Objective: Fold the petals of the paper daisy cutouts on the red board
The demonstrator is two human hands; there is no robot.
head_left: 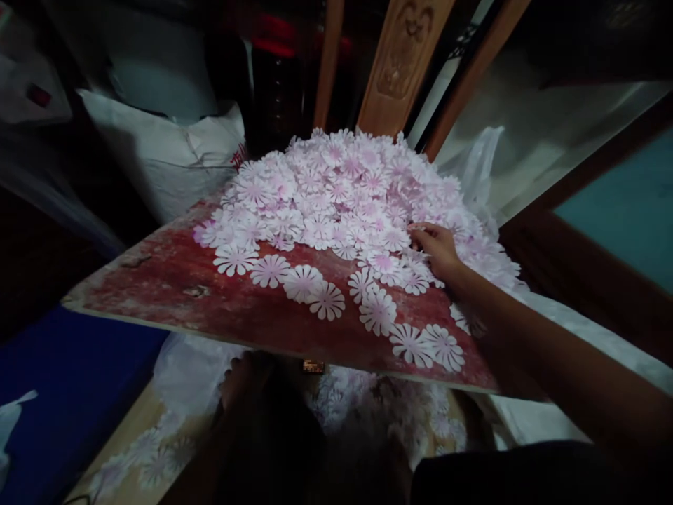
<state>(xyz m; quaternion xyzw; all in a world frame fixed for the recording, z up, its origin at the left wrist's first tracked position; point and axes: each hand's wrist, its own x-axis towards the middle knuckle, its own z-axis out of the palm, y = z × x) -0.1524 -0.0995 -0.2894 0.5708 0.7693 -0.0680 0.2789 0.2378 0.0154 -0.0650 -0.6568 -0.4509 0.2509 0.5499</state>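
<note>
While the right hand (439,251) lies curled on the paper flowers (336,189), grip unclear, light pinching would spare petals

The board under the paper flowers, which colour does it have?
The board is red, worn with whitish patches; the head view shows it best.

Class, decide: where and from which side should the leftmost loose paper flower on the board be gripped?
Probably its left petal tips, from the left: the paper flower lies flat on the red board, with another flower at its right.
</note>
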